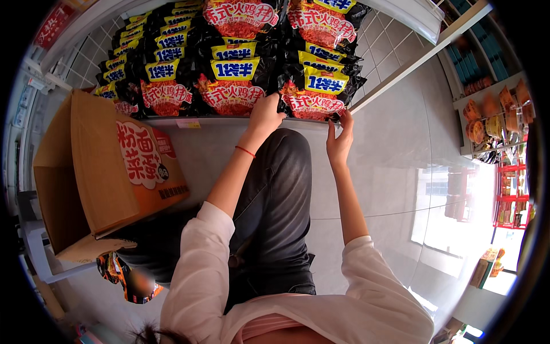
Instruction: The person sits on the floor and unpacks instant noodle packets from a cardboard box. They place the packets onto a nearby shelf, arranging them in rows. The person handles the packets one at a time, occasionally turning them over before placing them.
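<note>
Black noodle packets with yellow bands and red printing stand in rows on a wire-backed shelf. My left hand, a red cord on its wrist, is at the left edge of the front packet in the right-hand row; its fingertips are hidden between the packets. At that packet's lower right corner, my right hand pinches the edge between thumb and fingers. The front packet of the neighbouring row stands just left of my left hand.
An open cardboard box lies tilted at my left, beside my bent knee. Orange-and-black packets lie below it. A price tag hangs on the shelf's front edge. A white rail slants along the right, with more stocked shelves beyond.
</note>
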Available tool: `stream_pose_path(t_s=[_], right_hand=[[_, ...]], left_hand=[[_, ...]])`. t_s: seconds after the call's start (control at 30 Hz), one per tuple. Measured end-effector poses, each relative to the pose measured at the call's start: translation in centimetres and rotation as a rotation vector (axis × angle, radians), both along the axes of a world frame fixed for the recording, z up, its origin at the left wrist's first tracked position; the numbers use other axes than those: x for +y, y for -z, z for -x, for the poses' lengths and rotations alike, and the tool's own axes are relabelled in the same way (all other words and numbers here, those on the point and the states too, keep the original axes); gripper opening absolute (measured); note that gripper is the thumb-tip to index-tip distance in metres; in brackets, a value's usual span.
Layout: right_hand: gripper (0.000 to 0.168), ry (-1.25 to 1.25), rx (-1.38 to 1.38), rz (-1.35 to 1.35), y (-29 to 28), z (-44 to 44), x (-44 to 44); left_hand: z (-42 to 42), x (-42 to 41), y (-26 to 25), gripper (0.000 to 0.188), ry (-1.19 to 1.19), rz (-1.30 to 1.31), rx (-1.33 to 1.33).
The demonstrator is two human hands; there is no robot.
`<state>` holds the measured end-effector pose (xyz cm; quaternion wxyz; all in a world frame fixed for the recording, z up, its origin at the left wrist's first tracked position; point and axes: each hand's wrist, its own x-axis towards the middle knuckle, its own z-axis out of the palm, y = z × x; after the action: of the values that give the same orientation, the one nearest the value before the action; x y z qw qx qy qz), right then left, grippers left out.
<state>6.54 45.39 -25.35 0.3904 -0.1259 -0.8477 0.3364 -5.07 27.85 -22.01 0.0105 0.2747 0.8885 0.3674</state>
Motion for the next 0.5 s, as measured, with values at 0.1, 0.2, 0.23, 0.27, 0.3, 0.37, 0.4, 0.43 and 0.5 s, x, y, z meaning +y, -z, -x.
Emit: stream_pose_path(t_s=[0.1,0.2,0.23,0.27,0.3,0.37,0.4,0.43,0.5], right_hand=[[0.047,0.025,-0.001,0.014,-0.1,0.0,0.2],[0.045,0.054,-0.004,0.025,0.1,0.2,0.2],[0.044,0.063,-0.004,0.024,0.2,0.3,0.3],[0.044,0.057,0.008,0.017,0.3,0.3,0.4],[0.043,0.052,0.018,0.010,0.3,0.3,0.5],[0.043,0.052,0.011,0.018,0.4,0.4,0.4],[0.042,0.060,-0.004,0.032,0.4,0.4,0.4],[0.042,0.067,-0.018,0.046,0.4,0.4,0.3],[0.042,0.082,-0.021,0.036,0.5,0.4,0.4]], left_hand=[[-0.5,0.3,-0.8,0.030,-0.034,0.042,0.060],[-0.8,0.5,-1.2,0.027,-0.063,0.086,0.101],[-0.7,0.4,-1.1,0.026,-0.055,0.085,0.112],[-0.6,0.3,-1.0,0.025,-0.048,0.084,0.123],[-0.2,0.0,-0.9,0.024,-0.019,0.073,0.118],[0.6,-0.8,-0.8,0.023,0.035,0.052,0.110],[0.7,-1.0,-1.0,0.022,0.045,0.061,0.169],[0.6,-1.0,-1.3,0.023,0.035,0.079,0.195],[0.0,-1.0,-2.1,0.023,0.021,0.112,0.251]])
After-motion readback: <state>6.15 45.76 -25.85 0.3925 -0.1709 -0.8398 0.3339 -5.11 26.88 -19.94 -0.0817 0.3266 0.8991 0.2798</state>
